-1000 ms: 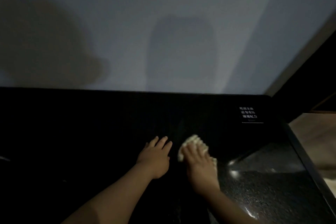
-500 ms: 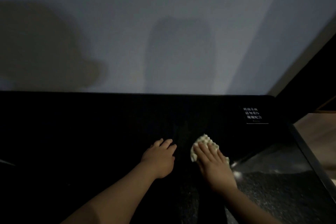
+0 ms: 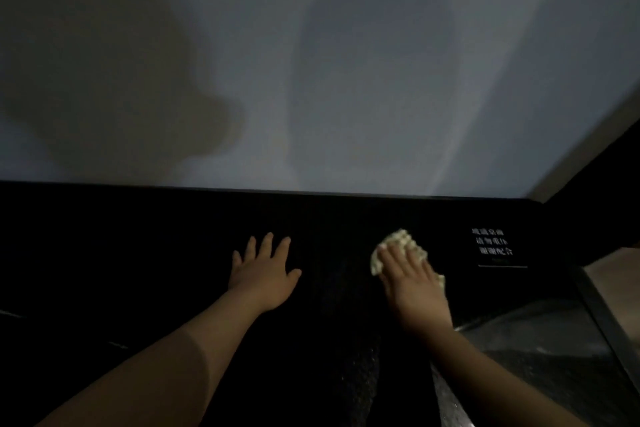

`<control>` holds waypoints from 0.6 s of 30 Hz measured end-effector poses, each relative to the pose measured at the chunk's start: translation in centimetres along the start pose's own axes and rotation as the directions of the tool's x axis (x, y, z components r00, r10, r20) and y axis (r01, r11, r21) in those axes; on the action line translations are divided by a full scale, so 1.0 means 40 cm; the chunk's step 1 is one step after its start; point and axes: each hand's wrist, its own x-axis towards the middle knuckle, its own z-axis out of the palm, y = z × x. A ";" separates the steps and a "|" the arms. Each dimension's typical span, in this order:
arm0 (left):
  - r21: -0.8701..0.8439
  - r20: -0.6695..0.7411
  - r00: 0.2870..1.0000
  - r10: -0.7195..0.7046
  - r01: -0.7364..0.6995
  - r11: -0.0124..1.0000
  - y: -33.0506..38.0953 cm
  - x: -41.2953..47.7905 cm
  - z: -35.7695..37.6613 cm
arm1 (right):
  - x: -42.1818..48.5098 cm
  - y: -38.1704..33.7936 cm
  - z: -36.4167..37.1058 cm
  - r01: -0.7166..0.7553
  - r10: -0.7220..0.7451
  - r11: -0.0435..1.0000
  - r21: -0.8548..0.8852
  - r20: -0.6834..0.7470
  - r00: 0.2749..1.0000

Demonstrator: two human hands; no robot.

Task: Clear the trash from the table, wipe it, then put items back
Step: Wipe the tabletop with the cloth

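While the wipe is in hand, the right hand [image 3: 412, 284] lies flat on the cloth [image 3: 401, 241], fingers straight and close together, gripping nothing. A flat palm likely spreads pressure over the whole pad. The cloth is pinned between palm and surface [image 3: 138, 253], toward the far right, and shows past the fingertips and at the little-finger side. It is pale, crumpled and bumpy, like a waffle weave.

The left hand [image 3: 265, 274] is apart from it, palm down with fingers spread and straight, holding nothing; probably a brace for the reach.

The surface is black, flat and glossy, and speckled like stone where light catches it near right. A sign [image 3: 493, 246] in white print sits just beyond the cloth. The wall [image 3: 311, 62] behind is pale, matte and shadowed.
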 end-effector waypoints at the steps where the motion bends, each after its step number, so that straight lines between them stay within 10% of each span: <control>1: -0.006 0.003 1.000 -0.011 0.011 1.000 -0.004 0.009 -0.006 | 0.033 0.009 -0.008 -0.033 0.033 0.999 0.024 0.004 0.999; 7: -0.079 0.012 1.000 0.015 -0.014 0.997 -0.022 0.066 -0.041 | 0.220 -0.087 -0.033 -0.308 0.313 0.947 0.087 -0.049 0.948; 15: -0.163 -0.046 0.996 -0.073 0.065 0.985 -0.016 0.109 -0.057 | 0.281 -0.185 -0.011 0.312 -0.312 0.950 -0.004 -0.007 0.950; 18: -0.166 -0.036 0.998 -0.047 0.040 0.985 -0.024 0.103 -0.066 | 0.286 -0.045 -0.023 0.005 0.009 0.995 0.103 -0.135 0.991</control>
